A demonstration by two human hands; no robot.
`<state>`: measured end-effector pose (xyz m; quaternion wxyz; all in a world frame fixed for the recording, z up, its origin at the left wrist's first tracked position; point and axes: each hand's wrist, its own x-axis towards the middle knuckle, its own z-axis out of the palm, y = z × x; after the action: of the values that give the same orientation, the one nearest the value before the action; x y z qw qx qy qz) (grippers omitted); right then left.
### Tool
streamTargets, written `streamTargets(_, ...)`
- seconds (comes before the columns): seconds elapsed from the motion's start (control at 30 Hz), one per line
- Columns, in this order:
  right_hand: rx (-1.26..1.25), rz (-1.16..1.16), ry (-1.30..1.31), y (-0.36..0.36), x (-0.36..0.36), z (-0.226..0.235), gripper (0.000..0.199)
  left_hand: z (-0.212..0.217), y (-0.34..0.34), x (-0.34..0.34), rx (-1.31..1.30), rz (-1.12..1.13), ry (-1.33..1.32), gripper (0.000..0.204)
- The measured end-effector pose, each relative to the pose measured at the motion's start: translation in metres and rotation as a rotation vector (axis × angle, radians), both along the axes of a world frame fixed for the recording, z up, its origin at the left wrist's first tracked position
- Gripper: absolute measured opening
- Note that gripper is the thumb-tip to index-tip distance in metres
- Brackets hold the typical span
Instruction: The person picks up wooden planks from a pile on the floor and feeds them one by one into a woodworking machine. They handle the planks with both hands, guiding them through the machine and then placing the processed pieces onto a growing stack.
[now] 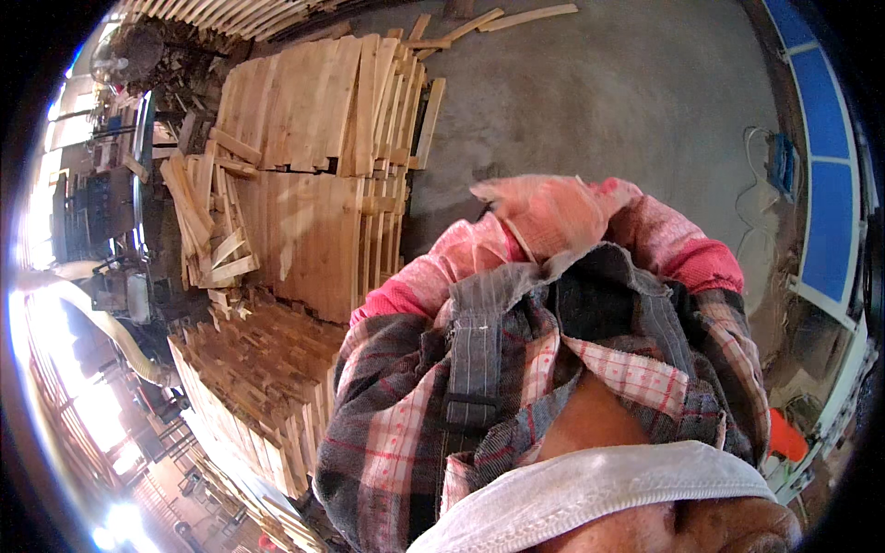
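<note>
Both of my hands are together in front of my chest, just above the bib of a grey apron [479,341]. My right hand [562,207], in a pinkish glove, reaches leftward across the front and is smeared by motion. Beneath or behind it, my left hand [521,238] is mostly covered, at the end of a pink oversleeve [452,263]. A second pink oversleeve [668,235] covers my right forearm. Whether the fingers grip anything between them cannot be made out. No wood is touched by either hand.
Stacked wooden panels [295,221] stand to the left, with loose offcuts [203,221] beside them. Nearer is another wood stack [267,359]. Grey concrete floor [590,101] lies ahead. Blue panels in a pale frame [827,184] line the right side, near an orange object [786,435].
</note>
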<state>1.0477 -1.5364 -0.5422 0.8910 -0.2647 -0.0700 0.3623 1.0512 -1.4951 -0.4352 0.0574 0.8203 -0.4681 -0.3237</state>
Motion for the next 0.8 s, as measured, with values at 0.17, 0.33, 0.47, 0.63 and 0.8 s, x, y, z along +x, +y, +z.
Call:
streamTargets(0.17, 0.075, -0.388, 0.246, -0.021, 0.112, -0.061, 0.044, -0.035, -0.034, 0.118, 0.052, 0.075, 0.178, 0.041)
streamTargets(0.33, -0.436, -0.623, 0.592, -0.145, 0.172, -0.083, 0.031, -0.104, -0.056, 0.207, -0.153, 0.073, 0.34, 0.038)
streamTargets(0.47, -1.041, -0.513, -0.246, -0.195, 0.222, -0.121, 0.032, -0.16, -0.054, 0.293, -0.069, 0.175, 0.436, 0.034)
streamTargets(0.63, -1.104, -0.285, 0.239, -0.226, 0.296, -0.198, 0.038, -0.21, -0.052, 0.388, 0.054, 0.337, 0.41, 0.031)
streamTargets(0.8, -0.872, -0.058, 0.55, -0.23, 0.42, -0.246, 0.037, -0.264, -0.072, 0.451, 0.169, 0.68, 0.407, 0.034)
